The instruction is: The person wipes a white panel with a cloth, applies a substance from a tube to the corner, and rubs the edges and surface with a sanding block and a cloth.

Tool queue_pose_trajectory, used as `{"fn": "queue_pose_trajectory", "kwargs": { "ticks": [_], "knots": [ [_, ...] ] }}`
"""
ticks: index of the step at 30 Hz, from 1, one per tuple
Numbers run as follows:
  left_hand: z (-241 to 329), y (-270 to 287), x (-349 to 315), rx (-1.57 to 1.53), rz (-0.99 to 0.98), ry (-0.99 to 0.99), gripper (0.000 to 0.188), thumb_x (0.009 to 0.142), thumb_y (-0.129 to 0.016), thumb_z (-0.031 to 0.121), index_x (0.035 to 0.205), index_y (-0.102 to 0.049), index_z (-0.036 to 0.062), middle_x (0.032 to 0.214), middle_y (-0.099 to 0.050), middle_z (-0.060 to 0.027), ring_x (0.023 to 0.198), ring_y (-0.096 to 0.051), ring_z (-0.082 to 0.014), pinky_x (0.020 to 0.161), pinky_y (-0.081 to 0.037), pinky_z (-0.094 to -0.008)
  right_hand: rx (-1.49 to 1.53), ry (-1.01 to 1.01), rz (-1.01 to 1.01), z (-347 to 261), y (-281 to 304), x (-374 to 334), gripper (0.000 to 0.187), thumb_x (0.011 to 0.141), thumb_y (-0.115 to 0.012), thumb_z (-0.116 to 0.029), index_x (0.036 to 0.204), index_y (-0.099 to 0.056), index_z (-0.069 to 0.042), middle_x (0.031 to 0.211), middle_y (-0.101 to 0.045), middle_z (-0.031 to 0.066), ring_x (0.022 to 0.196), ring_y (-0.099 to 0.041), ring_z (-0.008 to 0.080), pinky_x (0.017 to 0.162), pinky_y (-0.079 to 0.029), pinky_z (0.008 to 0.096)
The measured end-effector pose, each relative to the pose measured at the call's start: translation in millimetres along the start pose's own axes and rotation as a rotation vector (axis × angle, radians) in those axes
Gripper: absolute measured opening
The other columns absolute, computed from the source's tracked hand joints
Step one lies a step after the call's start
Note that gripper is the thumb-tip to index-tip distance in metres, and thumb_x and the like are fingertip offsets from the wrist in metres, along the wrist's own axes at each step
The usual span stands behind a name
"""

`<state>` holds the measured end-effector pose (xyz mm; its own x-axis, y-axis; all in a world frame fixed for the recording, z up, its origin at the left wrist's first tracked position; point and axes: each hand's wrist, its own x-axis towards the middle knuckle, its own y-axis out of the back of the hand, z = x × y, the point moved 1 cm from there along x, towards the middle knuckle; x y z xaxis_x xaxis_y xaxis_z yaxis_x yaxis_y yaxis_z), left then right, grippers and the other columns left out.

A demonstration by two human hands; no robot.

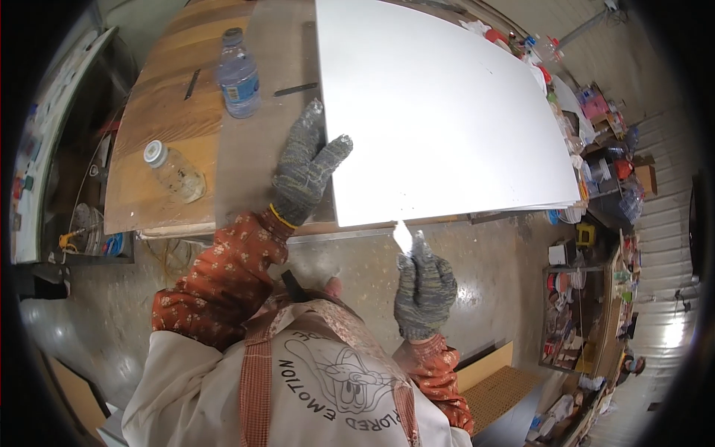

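Left hand at panel edge, right hand with small white piece

Large white panel (447, 112) lies flat on the wooden workbench (145, 179), taking up its right part as I look down. At the far right corner more than one edge shows, so there seem to be several sheets stacked. A few dark specks sit on the white face near the edge closest to me.

My left hand (304, 164), in a grey knit glove, is at the panel's left edge. Hand open: fingers together and pointing away from me, thumb spread out over the white face. How firmly it presses, I cannot tell.

My right hand (424, 290), gloved alike, is just off the panel's near edge, above the floor (350, 261). Fingers closed, pinching a small white piece (403, 238) at the tips; its far end comes up to the panel's edge. Contact there cannot be made out, nor what the piece is made of.

Left of the panel, on the bench: a clear plastic bottle (238, 82) with a blue label, and nearer me a clear jar (177, 175) with a white lid, contents unclear. Two thin dark strips also show on the bench top, one on each side of the bottle.

To my right, a shelf unit (566, 270) loaded with mixed items.
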<state>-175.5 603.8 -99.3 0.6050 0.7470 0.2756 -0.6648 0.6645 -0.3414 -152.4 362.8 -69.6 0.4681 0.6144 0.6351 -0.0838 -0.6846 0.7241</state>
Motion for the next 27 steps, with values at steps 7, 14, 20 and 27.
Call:
{"fn": "queue_pose_trajectory", "kwargs": {
  "ticks": [7, 14, 20, 27],
  "knots": [
    [-25.1, 54.4, -45.8, 0.143, 0.042, -0.023, 0.035, 0.093, -0.058, 0.006, 0.126, -0.051, -0.0044, 0.127, -0.054, -0.0136, 0.115, -0.053, -0.0228, 0.097, -0.046, -0.0324, 0.583, -0.663, -0.071, -14.8, 4.6, -7.8, 0.022, 0.094, -0.056, -0.016, 0.108, -0.065, -0.003, 0.071, -0.063, 0.0081, 0.054, -0.058, 0.0158, 0.048, -0.045, 0.0284],
    [5.4, 86.6, -73.3, -0.205, 0.000, 0.043, 0.036, 0.093, -0.056, 0.004, 0.128, -0.050, -0.0026, 0.128, -0.053, -0.0097, 0.113, -0.054, -0.0188, 0.098, -0.047, -0.0334, 0.781, -0.955, -0.102, -15.8, -1.2, 7.9, 0.028, 0.098, -0.053, -0.025, 0.102, -0.064, 0.000, 0.065, -0.059, 0.0011, 0.051, -0.051, 0.0057, 0.044, -0.040, 0.0226],
    [4.3, 99.1, -67.3, -0.121, 0.054, 0.074, 0.036, 0.095, -0.053, 0.005, 0.130, -0.049, -0.0020, 0.129, -0.052, -0.0108, 0.116, -0.053, -0.0194, 0.097, -0.049, -0.0355, 0.937, -1.043, 0.102, -23.5, -8.0, 3.1, 0.024, 0.097, -0.054, -0.021, 0.100, -0.066, -0.001, 0.062, -0.058, -0.0008, 0.049, -0.049, 0.0042, 0.042, -0.036, 0.0195],
    [-5.4, 102.5, -65.4, -0.124, -0.022, 0.105, 0.037, 0.096, -0.050, 0.005, 0.133, -0.045, -0.0023, 0.132, -0.050, -0.0112, 0.119, -0.051, -0.0203, 0.099, -0.048, -0.0360, 0.687, -0.926, 0.062, -7.3, -16.2, -8.7, 0.027, 0.099, -0.049, -0.025, 0.107, -0.061, -0.001, 0.069, -0.060, 0.0001, 0.054, -0.052, 0.0043, 0.046, -0.041, 0.0204]
  ]
}}
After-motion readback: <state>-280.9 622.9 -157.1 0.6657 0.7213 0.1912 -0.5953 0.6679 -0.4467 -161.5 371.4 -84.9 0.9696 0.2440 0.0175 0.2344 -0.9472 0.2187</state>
